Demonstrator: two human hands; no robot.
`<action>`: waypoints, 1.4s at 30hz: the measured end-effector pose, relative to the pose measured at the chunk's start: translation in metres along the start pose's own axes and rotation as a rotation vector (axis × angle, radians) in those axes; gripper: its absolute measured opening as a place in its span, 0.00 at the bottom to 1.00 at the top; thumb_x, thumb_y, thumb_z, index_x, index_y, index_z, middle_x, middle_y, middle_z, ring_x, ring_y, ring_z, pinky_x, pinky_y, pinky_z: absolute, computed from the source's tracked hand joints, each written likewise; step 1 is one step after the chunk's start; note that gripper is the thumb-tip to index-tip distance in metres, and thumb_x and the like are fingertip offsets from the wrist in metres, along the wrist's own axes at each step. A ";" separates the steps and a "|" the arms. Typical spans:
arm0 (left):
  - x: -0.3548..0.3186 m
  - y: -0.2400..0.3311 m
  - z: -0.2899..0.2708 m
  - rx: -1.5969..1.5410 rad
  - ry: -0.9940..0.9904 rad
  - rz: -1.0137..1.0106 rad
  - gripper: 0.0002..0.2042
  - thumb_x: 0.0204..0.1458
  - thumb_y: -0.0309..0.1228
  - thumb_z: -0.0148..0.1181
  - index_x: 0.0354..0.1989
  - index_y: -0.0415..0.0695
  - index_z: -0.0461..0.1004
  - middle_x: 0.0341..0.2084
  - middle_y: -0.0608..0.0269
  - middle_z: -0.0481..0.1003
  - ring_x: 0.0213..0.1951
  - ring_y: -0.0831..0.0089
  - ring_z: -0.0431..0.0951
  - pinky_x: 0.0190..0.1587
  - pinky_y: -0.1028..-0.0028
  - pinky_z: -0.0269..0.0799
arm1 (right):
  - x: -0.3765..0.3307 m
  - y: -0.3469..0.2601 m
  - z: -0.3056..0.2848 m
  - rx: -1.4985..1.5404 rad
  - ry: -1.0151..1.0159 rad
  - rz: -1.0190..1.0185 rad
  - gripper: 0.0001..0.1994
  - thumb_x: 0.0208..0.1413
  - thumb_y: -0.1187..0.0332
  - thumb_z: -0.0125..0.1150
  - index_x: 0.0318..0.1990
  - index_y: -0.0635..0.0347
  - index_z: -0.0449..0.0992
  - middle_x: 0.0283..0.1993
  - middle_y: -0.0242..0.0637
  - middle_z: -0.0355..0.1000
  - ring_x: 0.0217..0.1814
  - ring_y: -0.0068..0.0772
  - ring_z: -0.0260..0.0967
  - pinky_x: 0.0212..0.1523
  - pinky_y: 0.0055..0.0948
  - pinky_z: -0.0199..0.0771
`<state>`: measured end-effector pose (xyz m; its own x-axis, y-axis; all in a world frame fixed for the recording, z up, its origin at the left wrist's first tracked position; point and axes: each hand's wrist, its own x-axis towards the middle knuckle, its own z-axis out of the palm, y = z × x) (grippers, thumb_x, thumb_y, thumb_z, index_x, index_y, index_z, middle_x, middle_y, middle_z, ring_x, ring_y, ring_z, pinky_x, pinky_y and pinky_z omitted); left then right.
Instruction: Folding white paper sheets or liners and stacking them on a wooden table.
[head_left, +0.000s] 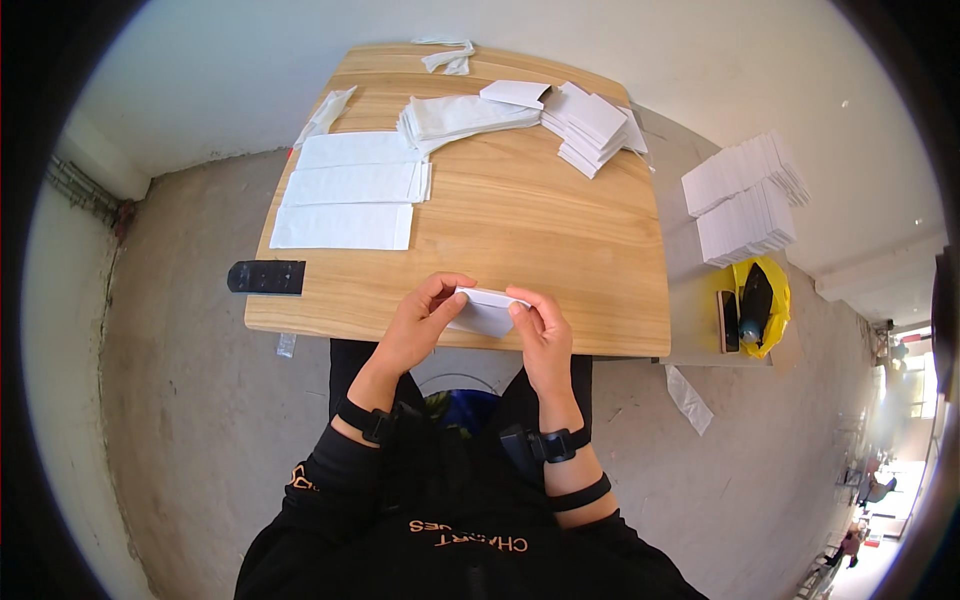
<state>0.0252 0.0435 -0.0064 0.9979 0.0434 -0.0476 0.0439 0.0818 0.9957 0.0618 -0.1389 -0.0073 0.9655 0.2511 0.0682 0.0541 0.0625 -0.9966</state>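
Held a white carton [484, 319] in left hand [412, 325] and right hand [543, 335], pinching its upper corners with the fingers [535, 300], above the counter [540, 240] near its front edge. Could not make out its underside. Farther off, saw white sleeves [345, 225] and heaped cartons [595, 125], overlapped and partly hidden. At right, could not identify a dark object [757, 297], partly covered by a yellow bag [779, 305].

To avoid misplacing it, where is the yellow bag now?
In the head view, right of the wooden table, the yellow bag is beside a phone.
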 end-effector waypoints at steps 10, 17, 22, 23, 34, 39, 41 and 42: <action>-0.003 0.001 0.011 0.074 0.083 0.045 0.09 0.62 0.29 0.49 0.48 0.41 0.69 0.34 0.72 0.68 0.37 0.82 0.65 0.43 0.81 0.63 | 0.001 0.006 -0.001 0.040 -0.001 -0.002 0.09 0.61 0.72 0.55 0.46 0.67 0.75 0.45 0.36 0.66 0.49 0.25 0.67 0.52 0.23 0.66; -0.009 -0.012 0.017 0.143 0.213 0.273 0.08 0.58 0.23 0.52 0.46 0.39 0.70 0.38 0.60 0.71 0.45 0.70 0.72 0.48 0.71 0.68 | -0.003 0.010 0.003 0.074 0.030 -0.065 0.08 0.60 0.72 0.56 0.45 0.65 0.75 0.49 0.40 0.69 0.53 0.29 0.68 0.55 0.27 0.66; -0.008 0.000 0.015 0.513 0.244 0.478 0.08 0.54 0.19 0.55 0.42 0.40 0.71 0.39 0.54 0.71 0.44 0.58 0.72 0.46 0.68 0.69 | -0.007 0.007 0.003 -0.180 0.131 -0.166 0.06 0.57 0.75 0.57 0.41 0.63 0.77 0.47 0.42 0.71 0.53 0.36 0.70 0.54 0.30 0.68; -0.008 -0.001 0.015 0.498 0.245 0.472 0.09 0.53 0.19 0.55 0.42 0.40 0.71 0.39 0.54 0.71 0.43 0.57 0.72 0.46 0.68 0.69 | -0.007 0.006 0.000 -0.181 0.116 -0.189 0.06 0.57 0.76 0.57 0.40 0.63 0.77 0.46 0.42 0.71 0.53 0.37 0.70 0.54 0.31 0.68; -0.011 -0.007 0.013 0.508 0.212 0.459 0.09 0.55 0.18 0.53 0.44 0.39 0.70 0.42 0.55 0.71 0.45 0.64 0.73 0.49 0.72 0.70 | -0.008 -0.009 -0.015 -0.216 0.055 -0.176 0.06 0.56 0.80 0.57 0.40 0.65 0.77 0.47 0.40 0.71 0.54 0.34 0.71 0.50 0.25 0.75; -0.011 -0.009 0.021 0.342 0.256 0.396 0.10 0.53 0.18 0.56 0.44 0.40 0.70 0.41 0.54 0.71 0.43 0.62 0.74 0.45 0.71 0.73 | -0.005 -0.010 -0.014 -0.409 0.111 -0.364 0.06 0.51 0.80 0.61 0.36 0.63 0.78 0.39 0.39 0.75 0.48 0.37 0.75 0.44 0.28 0.76; -0.012 -0.010 0.024 0.339 0.267 0.398 0.12 0.52 0.18 0.57 0.44 0.40 0.70 0.41 0.55 0.71 0.43 0.62 0.74 0.45 0.70 0.73 | -0.005 -0.012 -0.015 -0.440 0.100 -0.384 0.06 0.51 0.81 0.61 0.36 0.64 0.78 0.41 0.40 0.74 0.47 0.36 0.75 0.44 0.27 0.76; -0.013 -0.011 0.025 0.336 0.280 0.399 0.13 0.51 0.18 0.58 0.45 0.40 0.70 0.41 0.55 0.71 0.44 0.62 0.74 0.45 0.69 0.72 | -0.005 -0.013 -0.015 -0.470 0.087 -0.404 0.06 0.51 0.81 0.61 0.36 0.65 0.78 0.42 0.40 0.74 0.47 0.36 0.75 0.44 0.26 0.76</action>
<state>0.0133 0.0168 -0.0145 0.8919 0.2709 0.3622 -0.2742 -0.3130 0.9093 0.0603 -0.1556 0.0043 0.8615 0.2152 0.4599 0.5065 -0.3002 -0.8083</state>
